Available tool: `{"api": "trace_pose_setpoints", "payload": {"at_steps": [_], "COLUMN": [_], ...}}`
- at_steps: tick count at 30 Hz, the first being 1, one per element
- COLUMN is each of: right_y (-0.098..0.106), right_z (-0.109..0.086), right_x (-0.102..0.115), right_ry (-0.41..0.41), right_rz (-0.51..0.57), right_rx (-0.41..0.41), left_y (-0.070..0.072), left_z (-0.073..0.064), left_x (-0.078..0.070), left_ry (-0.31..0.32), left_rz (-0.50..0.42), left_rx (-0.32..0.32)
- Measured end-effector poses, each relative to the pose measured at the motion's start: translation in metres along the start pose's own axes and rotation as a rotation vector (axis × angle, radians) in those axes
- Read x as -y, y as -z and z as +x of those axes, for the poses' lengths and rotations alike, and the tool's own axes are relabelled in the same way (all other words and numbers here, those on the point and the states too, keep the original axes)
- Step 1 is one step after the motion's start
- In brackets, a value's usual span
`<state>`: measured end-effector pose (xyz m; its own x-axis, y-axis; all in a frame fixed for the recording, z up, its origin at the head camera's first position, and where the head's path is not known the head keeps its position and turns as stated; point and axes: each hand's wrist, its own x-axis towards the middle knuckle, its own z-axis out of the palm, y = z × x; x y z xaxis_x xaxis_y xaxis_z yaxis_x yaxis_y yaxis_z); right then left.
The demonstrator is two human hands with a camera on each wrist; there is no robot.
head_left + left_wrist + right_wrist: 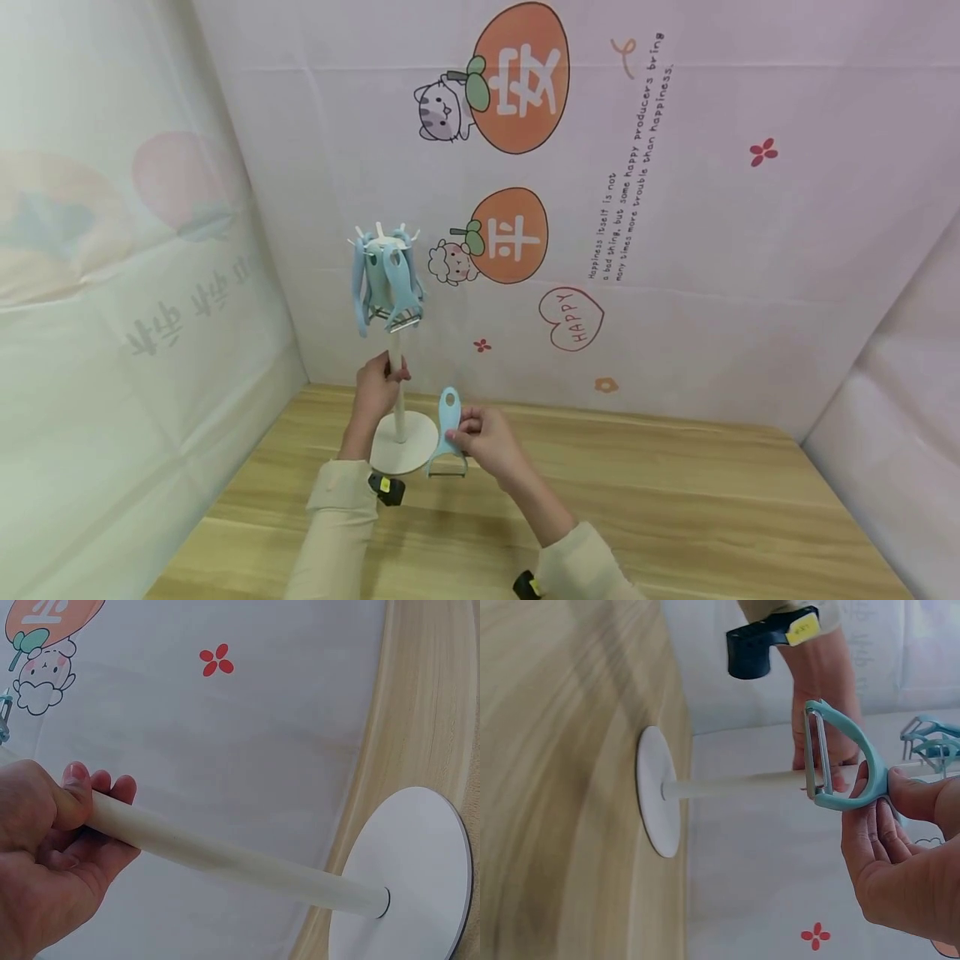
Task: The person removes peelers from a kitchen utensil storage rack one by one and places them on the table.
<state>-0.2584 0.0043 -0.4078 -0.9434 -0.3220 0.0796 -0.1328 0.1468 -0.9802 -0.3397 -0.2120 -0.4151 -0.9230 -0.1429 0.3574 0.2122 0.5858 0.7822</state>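
Observation:
My left hand (378,385) grips the white pole (225,844) of an upright stand partway up. The pole rises from a round white base (405,450) on the wooden table. Several light blue peelers (402,279) hang from prongs around the stand's top (384,242), blades downward. In my right hand (486,442), thumb and fingers pinch another light blue peeler (448,417) by its handle. Its holed end points up and its metal blade (821,754) faces down, just right of the base in the head view.
The wooden table (660,500) extends to the right and toward me. A printed white cloth (712,250) with orange fruit and cartoon animals forms the back wall. More white cloth (135,400) closes off the left side.

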Motion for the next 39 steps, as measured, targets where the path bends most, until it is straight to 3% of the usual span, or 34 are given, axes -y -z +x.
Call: {"api": "trace_pose_setpoints", "payload": {"at_steps": [8,25,39], "right_y": [-0.009,-0.027,-0.039], "right_z": [-0.006,-0.014,-0.014], "right_x": [-0.019,-0.053,-0.082], "right_ry": [-0.020,-0.142,-0.282], "right_rz": [0.005,0.067,-0.004], "right_rx": [0.017,0.046,0.106], "left_y": [0.000,0.001,0.001], "left_z": [0.001,0.001,-0.001], "left_x": [-0.003,-0.004,-0.004], "left_ry": [-0.003,-0.021,-0.003], "left_rz": [0.003,0.007,0.000], "left_rx": [-0.003,-0.005,0.001]}}
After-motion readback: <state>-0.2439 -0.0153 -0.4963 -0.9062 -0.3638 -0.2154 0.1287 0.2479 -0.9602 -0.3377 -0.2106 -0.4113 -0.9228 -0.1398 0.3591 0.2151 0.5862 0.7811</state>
